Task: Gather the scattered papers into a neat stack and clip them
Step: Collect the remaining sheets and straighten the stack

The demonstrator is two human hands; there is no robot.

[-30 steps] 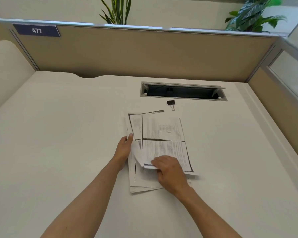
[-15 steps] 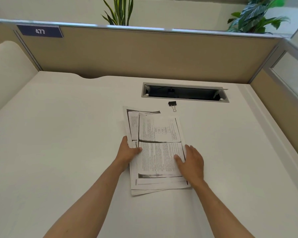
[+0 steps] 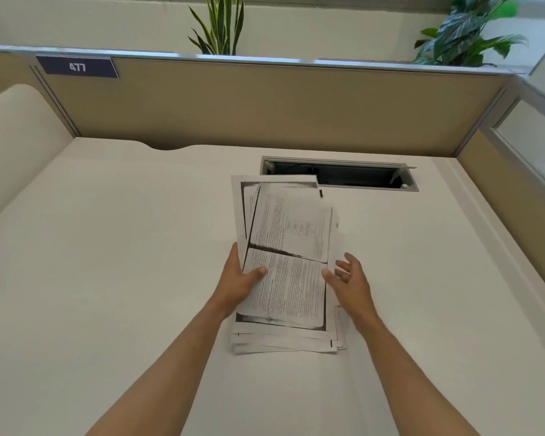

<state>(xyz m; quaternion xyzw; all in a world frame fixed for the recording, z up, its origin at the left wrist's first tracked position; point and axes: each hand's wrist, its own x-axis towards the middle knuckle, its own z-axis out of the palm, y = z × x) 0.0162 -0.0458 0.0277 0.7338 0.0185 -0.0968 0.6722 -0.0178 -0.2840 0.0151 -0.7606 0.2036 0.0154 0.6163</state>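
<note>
A pile of printed papers [image 3: 288, 247] is lifted at its far end and tilted up off the white desk [image 3: 107, 247], with its near edges fanned unevenly. My left hand [image 3: 238, 280] grips the pile's left edge, thumb on the top sheet. My right hand [image 3: 348, 280] hovers at the right edge with fingers spread, thumb tip touching the sheet. A black binder clip [image 3: 321, 193] lies on the desk behind the papers, and only a sliver of it shows past their top right corner.
An open cable slot [image 3: 359, 176] is set into the desk behind the papers. A tan partition [image 3: 265, 105] with a "477" label [image 3: 77, 67] closes off the back and right. Plants stand beyond it.
The pile has been raised from lying flat to tilted up in my left hand. My right hand has lifted off the right edge and spread its fingers. The papers now hide most of the clip.
</note>
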